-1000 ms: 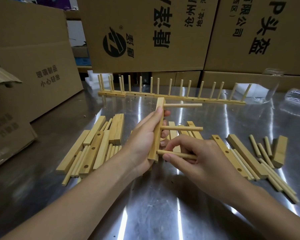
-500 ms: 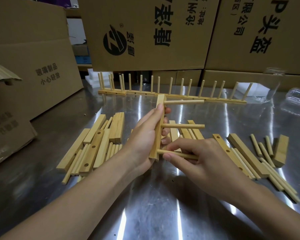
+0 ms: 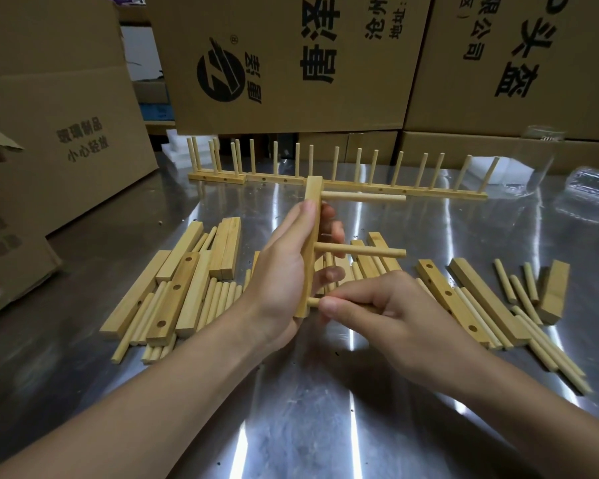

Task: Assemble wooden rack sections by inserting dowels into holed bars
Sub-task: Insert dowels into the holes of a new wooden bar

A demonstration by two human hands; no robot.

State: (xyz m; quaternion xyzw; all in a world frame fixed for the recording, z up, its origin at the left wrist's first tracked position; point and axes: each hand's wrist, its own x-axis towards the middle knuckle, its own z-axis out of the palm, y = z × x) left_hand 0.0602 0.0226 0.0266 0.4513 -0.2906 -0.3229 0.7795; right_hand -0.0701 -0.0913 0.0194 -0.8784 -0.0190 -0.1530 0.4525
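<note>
My left hand (image 3: 284, 271) grips a holed wooden bar (image 3: 311, 216) upright above the metal table (image 3: 291, 409). Two dowels stick out of the bar to the right: a top dowel (image 3: 363, 197) and a middle dowel (image 3: 363, 251). My right hand (image 3: 391, 309) pinches a third dowel (image 3: 313, 301) whose tip sits in the bar's lowest hole; most of this dowel is hidden inside my fingers. A row of finished rack sections (image 3: 343, 183) with upright dowels stands at the back of the table.
Loose bars and dowels lie in a left pile (image 3: 184, 288) and a right pile (image 3: 491, 305). Big cardboard boxes (image 3: 291, 63) wall the back and left. Clear plastic containers (image 3: 588, 191) sit at the far right.
My right hand has slid left along the third dowel toward the bar, so less of the dowel shows. The bar and left hand stay in nearly the same pose.
</note>
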